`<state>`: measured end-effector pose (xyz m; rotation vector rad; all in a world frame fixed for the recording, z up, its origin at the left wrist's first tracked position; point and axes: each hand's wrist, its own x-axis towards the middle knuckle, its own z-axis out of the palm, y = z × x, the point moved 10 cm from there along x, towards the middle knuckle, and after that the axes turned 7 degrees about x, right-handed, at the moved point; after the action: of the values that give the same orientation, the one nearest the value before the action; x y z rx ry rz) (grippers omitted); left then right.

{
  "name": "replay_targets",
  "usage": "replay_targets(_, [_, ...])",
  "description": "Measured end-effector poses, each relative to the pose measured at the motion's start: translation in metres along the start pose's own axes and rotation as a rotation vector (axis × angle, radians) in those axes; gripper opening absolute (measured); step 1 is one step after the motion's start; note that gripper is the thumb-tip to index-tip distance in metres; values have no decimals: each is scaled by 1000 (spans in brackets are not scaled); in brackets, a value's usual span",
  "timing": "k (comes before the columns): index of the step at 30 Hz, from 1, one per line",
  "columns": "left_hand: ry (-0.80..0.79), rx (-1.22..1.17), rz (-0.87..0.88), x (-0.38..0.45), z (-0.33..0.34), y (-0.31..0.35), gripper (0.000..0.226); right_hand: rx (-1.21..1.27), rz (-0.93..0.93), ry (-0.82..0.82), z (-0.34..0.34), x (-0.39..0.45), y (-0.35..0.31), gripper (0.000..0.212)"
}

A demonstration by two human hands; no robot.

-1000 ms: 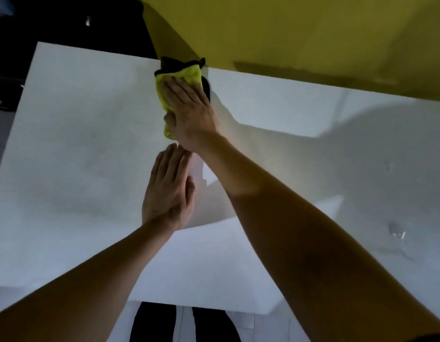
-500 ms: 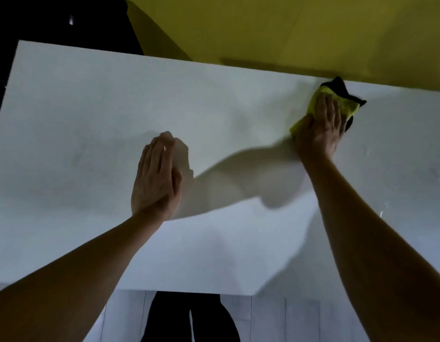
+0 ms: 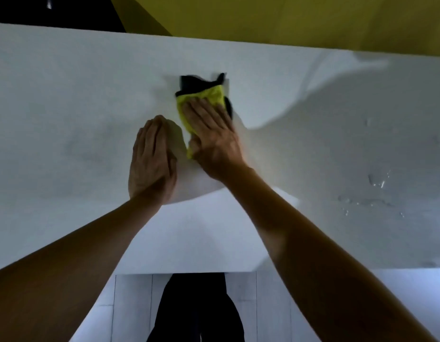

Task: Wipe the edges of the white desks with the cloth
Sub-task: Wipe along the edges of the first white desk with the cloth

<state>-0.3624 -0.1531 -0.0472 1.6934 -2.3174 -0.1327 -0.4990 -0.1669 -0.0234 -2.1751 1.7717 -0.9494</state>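
The white desk (image 3: 66,99) fills most of the head view. On its middle lies a yellow cloth with a black edge (image 3: 209,95). My right hand (image 3: 211,134) presses flat on the cloth, fingers straight and pointing away from me, thumb against the cloth's near end. My left hand (image 3: 152,159) rests flat on the bare desk just left of it, fingers together, holding nothing. The part of the cloth under my right palm is hidden.
A yellow partition (image 3: 288,18) runs along the desk's far edge. Water drops (image 3: 374,181) sit on the desk at the right. The near desk edge (image 3: 189,271) crosses the lower view, with pale floor and my dark legs (image 3: 196,309) below it.
My right hand slid the cloth from the far edge out to the right, then back left to the desk's middle, beside my left hand. My left hand stayed flat.
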Motion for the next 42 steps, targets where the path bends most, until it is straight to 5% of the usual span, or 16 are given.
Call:
replay_targets(6, [-17, -38, -23, 0, -1, 1, 65, -220, 443, 134, -114, -61, 154, 60])
replay_targets(10, [-15, -30, -7, -1, 2, 0, 66, -246, 638, 148, -123, -70, 168, 64])
replay_targets(15, [-27, -52, 3, -1, 2, -1, 66, -199, 433, 262, -68, -74, 61, 55])
replay_targets(20, [-48, -78, 18, 3, 4, -8, 65, -47, 297, 55, -4, -93, -47, 59])
replay_targets(24, [-30, -97, 43, -1, 1, -4, 62, -44, 173, -15, -36, -111, -28, 54])
replay_targets(32, [-10, -68, 48, -3, 1, -1, 57, -248, 624, 105, -125, -190, 84, 56])
replay_targets(37, [-1, -76, 54, -4, -1, 5, 55, -209, 630, 95, -89, -181, 30, 59])
replay_targets(42, [-15, -85, 7, -14, -1, 35, 54, -87, 351, -194, -23, -194, -75, 63])
